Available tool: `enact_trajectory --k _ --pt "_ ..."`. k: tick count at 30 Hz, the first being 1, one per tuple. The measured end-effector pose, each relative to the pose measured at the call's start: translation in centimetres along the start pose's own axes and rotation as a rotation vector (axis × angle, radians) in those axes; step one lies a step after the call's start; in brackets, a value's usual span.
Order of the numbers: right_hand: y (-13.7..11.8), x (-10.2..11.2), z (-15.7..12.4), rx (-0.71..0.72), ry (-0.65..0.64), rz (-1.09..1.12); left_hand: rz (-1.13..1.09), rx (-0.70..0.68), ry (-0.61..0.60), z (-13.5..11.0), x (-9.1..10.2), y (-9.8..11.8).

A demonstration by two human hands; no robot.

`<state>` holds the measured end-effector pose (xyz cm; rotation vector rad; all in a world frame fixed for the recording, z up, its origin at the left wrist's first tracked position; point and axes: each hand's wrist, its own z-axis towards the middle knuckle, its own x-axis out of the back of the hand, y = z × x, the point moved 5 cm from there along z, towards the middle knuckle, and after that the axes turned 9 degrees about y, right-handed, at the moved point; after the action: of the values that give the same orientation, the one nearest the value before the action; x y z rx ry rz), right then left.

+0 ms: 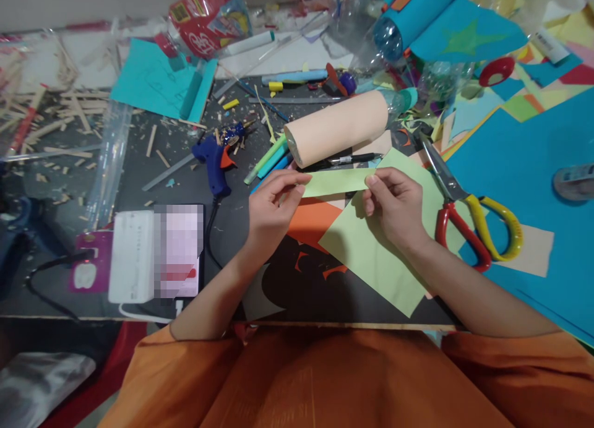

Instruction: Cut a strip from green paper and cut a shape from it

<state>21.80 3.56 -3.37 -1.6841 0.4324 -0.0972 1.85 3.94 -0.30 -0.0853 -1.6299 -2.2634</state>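
Observation:
A narrow light-green paper strip is stretched level between my two hands. My left hand pinches its left end between thumb and fingertips. At the other end, my right hand grips the strip with thumb and forefinger. Just beyond the strip lies a bottle wrapped in peach paper, its teal cap pointing right. A larger light-green sheet lies below my right hand, partly covered by it. Orange paper shows under the strip. Scissors with red and yellow handles rest right of my right hand.
Left of my hands are a blue glue gun, a phone and a white power bank. Markers lie behind my left hand. Blue card covers the right side; wood sticks litter the far left.

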Motion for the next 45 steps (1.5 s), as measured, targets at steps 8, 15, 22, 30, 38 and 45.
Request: enact_trajectory --k 8,15,22,30,38,45 --pt "-0.1 1.0 0.5 0.164 0.026 -0.058 0.116 -0.084 -0.136 -1.1 -1.0 0.3" --pt "-1.3 -0.2 0.2 0.393 -0.140 -0.466 0.164 -0.477 -0.329 -3.1 -2.0 2.6" --pt "-1.0 -1.7 -0.5 0.638 -0.365 -0.800 0.536 -0.504 -0.588 -4.5 -3.6 2.7" --pt "-0.4 -2.9 -0.6 0.797 -0.420 -1.027 0.643 -0.568 -0.654 -6.6 -3.3 3.5" --pt "-1.0 -3.5 -0.1 0.879 -0.378 -1.023 0.556 -0.702 -0.660 -7.5 -3.4 3.1" --pt "-1.9 -1.7 2.9 0.881 -0.238 -1.157 0.468 -0.666 -0.616 -7.3 -3.2 2.6"
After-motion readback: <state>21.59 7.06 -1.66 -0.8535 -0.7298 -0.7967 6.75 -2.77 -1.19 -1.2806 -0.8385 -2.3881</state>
